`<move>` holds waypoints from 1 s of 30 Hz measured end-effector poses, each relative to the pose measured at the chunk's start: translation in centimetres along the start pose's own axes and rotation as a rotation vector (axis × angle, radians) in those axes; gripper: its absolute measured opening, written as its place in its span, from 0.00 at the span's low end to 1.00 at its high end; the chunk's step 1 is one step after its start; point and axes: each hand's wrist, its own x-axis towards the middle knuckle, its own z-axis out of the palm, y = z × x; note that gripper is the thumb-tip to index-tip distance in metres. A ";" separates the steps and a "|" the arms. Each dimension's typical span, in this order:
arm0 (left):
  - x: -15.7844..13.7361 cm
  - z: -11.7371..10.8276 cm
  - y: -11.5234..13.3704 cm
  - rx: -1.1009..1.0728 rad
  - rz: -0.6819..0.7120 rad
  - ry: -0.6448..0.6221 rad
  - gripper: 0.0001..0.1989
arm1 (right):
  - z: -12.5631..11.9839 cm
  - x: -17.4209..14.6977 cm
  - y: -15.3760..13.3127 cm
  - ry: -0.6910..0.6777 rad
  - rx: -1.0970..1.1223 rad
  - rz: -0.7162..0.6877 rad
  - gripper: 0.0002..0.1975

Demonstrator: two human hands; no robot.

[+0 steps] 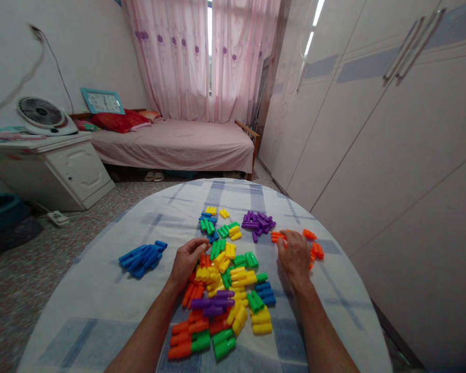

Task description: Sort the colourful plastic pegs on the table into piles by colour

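My left hand point(187, 263) is at the left edge of a mixed pile of plastic bullet-shaped building blocks, fingers curled in and thumb pressed toward them; whatever they pinch is hidden. Close by its fingertips lie green blocks point(218, 249) and orange blocks point(204, 260). On the right, my right hand point(295, 256) is closed over the orange group, its fingers on an orange block point(276, 237) that sticks out to the left. More orange blocks point(317, 252) lie just beyond this hand. Yellow blocks point(244, 277) and purple blocks point(213, 303) sit in the pile between my forearms.
Blue blocks point(142, 260) form a separate heap at the left, and purple blocks point(258, 223) another at the back. All rest on a round table with a checked cloth point(112, 311). Beyond stand a bed point(178, 140), a white cabinet point(75, 171) and a tall wardrobe point(373, 155).
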 end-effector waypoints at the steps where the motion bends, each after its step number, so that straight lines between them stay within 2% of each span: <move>1: 0.0 0.0 -0.1 -0.003 0.001 -0.001 0.17 | -0.2 0.1 0.7 0.015 -0.024 0.045 0.15; 4: 0.0 0.0 -0.1 -0.003 0.002 0.001 0.17 | -0.5 0.4 2.5 0.005 -0.055 0.155 0.16; 9: 0.0 0.0 -0.1 0.001 0.002 0.003 0.17 | -0.6 0.8 4.2 0.079 0.005 0.169 0.16; 14: 0.2 -0.2 -0.5 0.019 0.007 -0.008 0.17 | -1.0 0.8 5.7 0.155 -0.085 0.375 0.16; 21: 0.3 -0.2 -0.6 0.020 -0.004 -0.015 0.18 | -0.2 0.5 7.8 0.218 -0.077 0.504 0.20; 23: 0.2 -0.2 -0.6 0.015 -0.004 -0.014 0.17 | 0.1 0.5 8.2 0.166 -0.016 0.552 0.22; 27: 0.2 -0.1 -0.4 0.013 -0.001 -0.020 0.17 | 0.6 0.7 8.3 -0.049 0.110 0.575 0.24; 30: 0.1 -0.1 -0.3 0.013 0.000 -0.014 0.17 | 0.8 0.8 8.0 -0.055 0.055 0.525 0.25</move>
